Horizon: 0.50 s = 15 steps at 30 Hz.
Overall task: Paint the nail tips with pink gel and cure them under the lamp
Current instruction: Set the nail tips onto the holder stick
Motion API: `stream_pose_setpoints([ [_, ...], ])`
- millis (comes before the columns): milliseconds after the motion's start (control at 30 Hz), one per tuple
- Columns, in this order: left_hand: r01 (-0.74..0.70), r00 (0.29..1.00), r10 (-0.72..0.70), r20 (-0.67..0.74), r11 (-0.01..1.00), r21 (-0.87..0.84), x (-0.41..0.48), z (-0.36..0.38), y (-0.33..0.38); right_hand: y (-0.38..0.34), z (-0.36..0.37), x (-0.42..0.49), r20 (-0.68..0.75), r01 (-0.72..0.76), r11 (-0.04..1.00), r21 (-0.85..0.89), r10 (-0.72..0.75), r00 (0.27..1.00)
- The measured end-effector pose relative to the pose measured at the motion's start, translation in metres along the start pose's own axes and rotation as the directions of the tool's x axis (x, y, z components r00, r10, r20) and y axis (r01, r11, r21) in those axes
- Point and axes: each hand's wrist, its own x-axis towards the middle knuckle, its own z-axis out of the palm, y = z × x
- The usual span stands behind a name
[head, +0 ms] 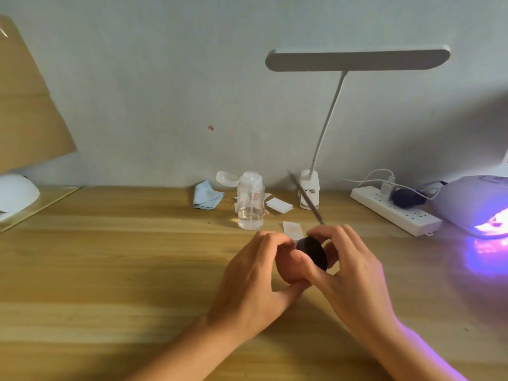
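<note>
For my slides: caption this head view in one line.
Left hand and right hand hold a black-lidded pink jar; white dome nail lamp glows violet.

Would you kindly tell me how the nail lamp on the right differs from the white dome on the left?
The right nail lamp glows purple inside; the left white dome shows no glow. The right nail lamp sits beside the power strip; the left white dome sits below a tilted wooden board. Both are pale, rounded domes.

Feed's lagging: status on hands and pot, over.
Left hand, right hand both grip dark pot. Right also holds brush. Curing lamp lit; power strip beside it.
</note>
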Motion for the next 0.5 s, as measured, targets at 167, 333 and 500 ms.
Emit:
stream_pose_setpoints([
  [167,0.133,0.983,-0.112,0.145,0.98,-0.147,0.004,-0.002,0.002,0.004,-0.01,0.004,0.0,0.098,0.994,-0.055,-0.098,0.995],
  [333,0.314,0.92,-0.173,0.353,0.863,-0.395,0.015,-0.013,-0.01,0.013,-0.023,0.012,-0.011,0.121,0.985,0.124,-0.121,0.993],
  [500,0.261,0.965,-0.232,0.119,0.863,-0.433,0.022,-0.021,-0.024,0.032,-0.025,0.014,-0.046,-0.096,0.913,0.397,0.125,0.991],
])
